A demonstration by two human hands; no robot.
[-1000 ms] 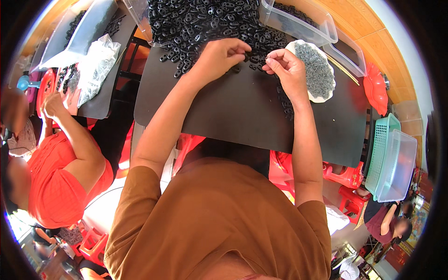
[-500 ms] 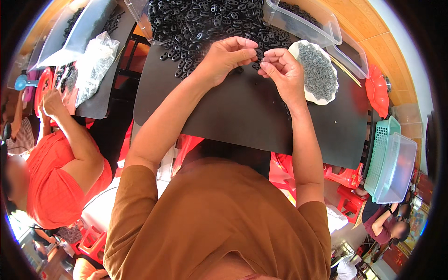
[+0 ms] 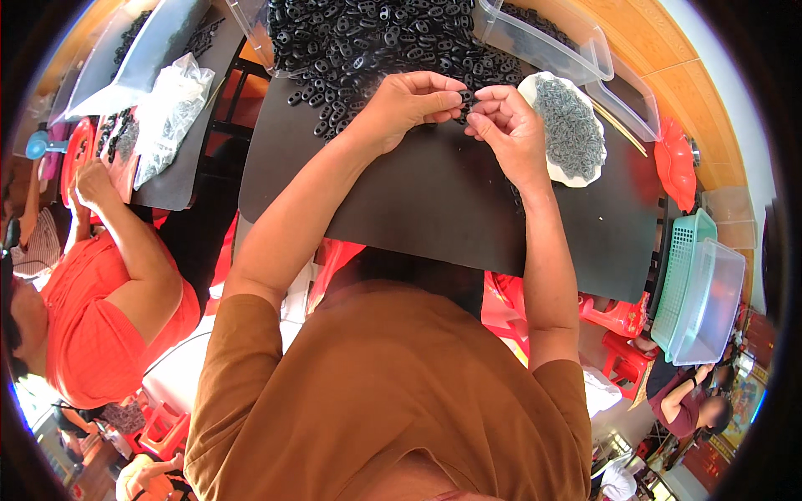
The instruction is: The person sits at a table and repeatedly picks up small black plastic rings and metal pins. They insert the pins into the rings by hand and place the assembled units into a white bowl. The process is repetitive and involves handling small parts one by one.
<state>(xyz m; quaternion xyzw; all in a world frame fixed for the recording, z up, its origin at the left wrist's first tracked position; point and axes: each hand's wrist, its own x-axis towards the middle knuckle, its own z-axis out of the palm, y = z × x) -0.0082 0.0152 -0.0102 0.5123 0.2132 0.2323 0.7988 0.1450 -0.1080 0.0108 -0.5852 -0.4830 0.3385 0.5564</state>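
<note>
Over the far part of the dark table, my left hand (image 3: pixel 415 107) is closed in a pinch. At its fingertips is a small black oval piece with holes (image 3: pixel 467 102). My right hand (image 3: pixel 511 127) meets it from the other side, thumb and fingers pinched close to the piece; whatever those fingers hold is too small to make out. Just beyond my hands lies a big heap of similar black two-hole pieces (image 3: pixel 376 37). To the right of my right hand, a white scalloped dish (image 3: pixel 575 179) holds many thin grey pieces (image 3: pixel 570 125).
Clear plastic bins (image 3: pixel 551 42) stand at the far right, beside chopsticks (image 3: pixel 620 127) and a red dish (image 3: pixel 675 163). A green basket (image 3: pixel 681 275) is off the right edge. At left, a person in red works at another table with a plastic bag (image 3: pixel 174 113).
The black piece between my fingertips now shows more plainly. My left hand has shifted slightly right, closer to my right hand, which stays nearly still.
</note>
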